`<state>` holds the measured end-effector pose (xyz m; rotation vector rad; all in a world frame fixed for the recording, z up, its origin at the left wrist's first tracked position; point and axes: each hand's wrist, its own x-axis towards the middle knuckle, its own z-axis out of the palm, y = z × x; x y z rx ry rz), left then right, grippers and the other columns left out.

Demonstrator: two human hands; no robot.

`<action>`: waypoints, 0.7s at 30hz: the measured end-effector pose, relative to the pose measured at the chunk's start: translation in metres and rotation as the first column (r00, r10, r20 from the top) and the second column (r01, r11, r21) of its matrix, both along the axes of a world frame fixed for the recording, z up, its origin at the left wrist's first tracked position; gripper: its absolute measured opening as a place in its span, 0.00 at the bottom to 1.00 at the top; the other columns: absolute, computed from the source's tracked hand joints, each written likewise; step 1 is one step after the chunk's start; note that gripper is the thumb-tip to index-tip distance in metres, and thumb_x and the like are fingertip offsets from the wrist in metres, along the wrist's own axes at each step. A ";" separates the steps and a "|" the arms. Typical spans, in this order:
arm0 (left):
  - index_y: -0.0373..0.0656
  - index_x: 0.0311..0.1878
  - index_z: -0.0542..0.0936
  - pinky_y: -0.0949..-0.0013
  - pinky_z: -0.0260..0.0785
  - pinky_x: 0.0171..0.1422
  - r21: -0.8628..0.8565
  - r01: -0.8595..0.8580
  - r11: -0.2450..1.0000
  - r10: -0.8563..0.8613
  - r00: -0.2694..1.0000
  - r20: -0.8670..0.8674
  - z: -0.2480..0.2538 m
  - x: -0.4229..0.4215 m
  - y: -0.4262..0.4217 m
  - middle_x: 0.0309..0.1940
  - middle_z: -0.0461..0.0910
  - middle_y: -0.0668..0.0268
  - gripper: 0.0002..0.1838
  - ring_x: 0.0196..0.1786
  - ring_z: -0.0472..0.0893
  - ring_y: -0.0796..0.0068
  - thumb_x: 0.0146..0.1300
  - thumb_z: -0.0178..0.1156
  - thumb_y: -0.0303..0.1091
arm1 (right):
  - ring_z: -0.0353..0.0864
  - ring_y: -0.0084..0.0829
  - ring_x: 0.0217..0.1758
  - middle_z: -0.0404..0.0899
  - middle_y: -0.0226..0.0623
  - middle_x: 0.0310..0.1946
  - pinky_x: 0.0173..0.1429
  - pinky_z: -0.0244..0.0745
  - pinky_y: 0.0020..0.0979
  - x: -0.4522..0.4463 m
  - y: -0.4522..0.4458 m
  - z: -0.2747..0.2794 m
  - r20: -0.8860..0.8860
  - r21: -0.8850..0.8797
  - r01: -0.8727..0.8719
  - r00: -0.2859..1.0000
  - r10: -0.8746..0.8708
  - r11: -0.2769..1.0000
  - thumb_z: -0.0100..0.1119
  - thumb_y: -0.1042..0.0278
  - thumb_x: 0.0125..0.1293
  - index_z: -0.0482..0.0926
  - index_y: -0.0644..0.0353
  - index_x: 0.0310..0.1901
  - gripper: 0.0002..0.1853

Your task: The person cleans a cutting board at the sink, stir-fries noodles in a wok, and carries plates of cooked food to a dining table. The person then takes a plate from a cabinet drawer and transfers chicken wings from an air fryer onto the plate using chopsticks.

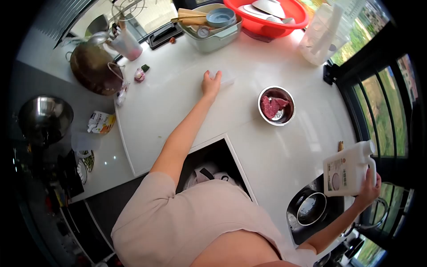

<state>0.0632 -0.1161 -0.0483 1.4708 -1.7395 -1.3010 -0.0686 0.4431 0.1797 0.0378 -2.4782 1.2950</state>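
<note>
My left hand [211, 84] reaches over the white counter, its fingers curled at the edge of a pale, see-through container [227, 79] that barely stands out from the surface. At the right, my right hand [369, 188] is closed round the handle of a white plastic jug [347, 171] with a printed label, held near the sink. Between the two hands, a steel bowl [260, 105] on the counter holds pieces of raw red meat [272, 106].
A black pan [311, 208] sits in the sink at lower right. At the back stand a grey-green basin [215, 41], a red basin of dishes [284, 27] and clear plastic containers [324, 40]. Garlic [139, 75] and a wok [95, 69] are at the left.
</note>
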 end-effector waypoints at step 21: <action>0.36 0.71 0.55 0.62 0.47 0.75 -0.297 0.402 0.866 -0.500 0.715 -0.489 0.081 0.460 0.181 0.69 0.57 0.53 0.46 0.73 0.56 0.59 0.59 0.62 0.56 | 0.72 0.30 0.27 0.74 0.37 0.24 0.35 0.68 0.28 0.368 -0.304 -0.031 -0.066 0.115 -0.993 0.026 0.997 0.034 0.69 0.78 0.45 0.78 0.66 0.33 0.12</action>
